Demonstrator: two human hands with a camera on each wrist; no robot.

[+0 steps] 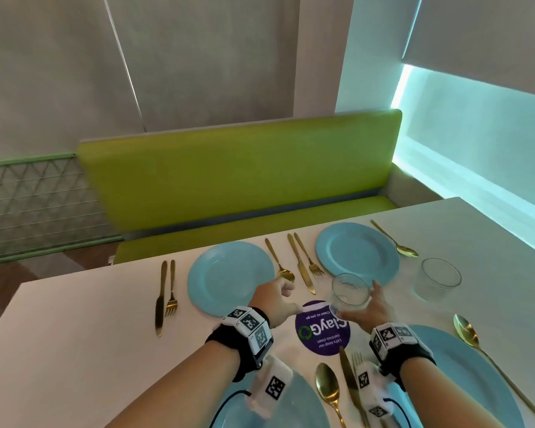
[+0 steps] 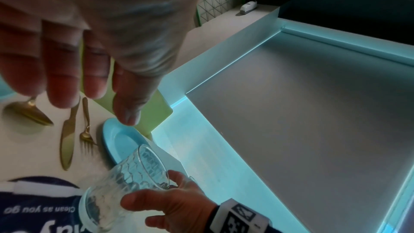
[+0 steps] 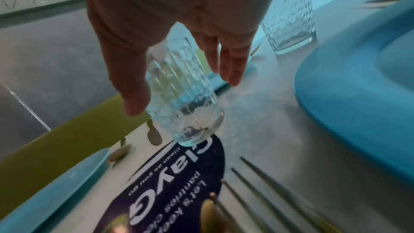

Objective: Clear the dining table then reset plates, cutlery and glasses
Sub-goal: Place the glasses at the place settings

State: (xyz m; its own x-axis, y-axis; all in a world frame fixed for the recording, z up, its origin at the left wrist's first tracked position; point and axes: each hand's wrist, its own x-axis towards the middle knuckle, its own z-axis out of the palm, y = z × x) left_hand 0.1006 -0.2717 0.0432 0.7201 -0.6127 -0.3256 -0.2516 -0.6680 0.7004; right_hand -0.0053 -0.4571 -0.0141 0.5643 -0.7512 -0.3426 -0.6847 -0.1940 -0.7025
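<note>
My right hand (image 1: 368,307) grips a clear ribbed glass (image 1: 349,293), thumb on one side and fingers on the other. The glass (image 3: 183,98) is tilted, its base just over the edge of a round purple sticker (image 1: 322,329); whether it touches the table I cannot tell. My left hand (image 1: 286,287) hovers empty beside it, near a gold spoon's bowl (image 1: 286,275), fingers (image 2: 60,86) straight and pointing down. Two blue plates (image 1: 229,278) (image 1: 357,253) lie on the far side. Between them lie the spoon, a knife (image 1: 300,262) and a fork (image 1: 309,254).
A second glass (image 1: 437,278) stands upright to the right. Two more blue plates (image 1: 464,366) (image 1: 291,406) with gold cutlery lie on the near side. A knife and fork (image 1: 164,298) lie far left. A green bench (image 1: 238,174) runs behind the white table (image 1: 74,335).
</note>
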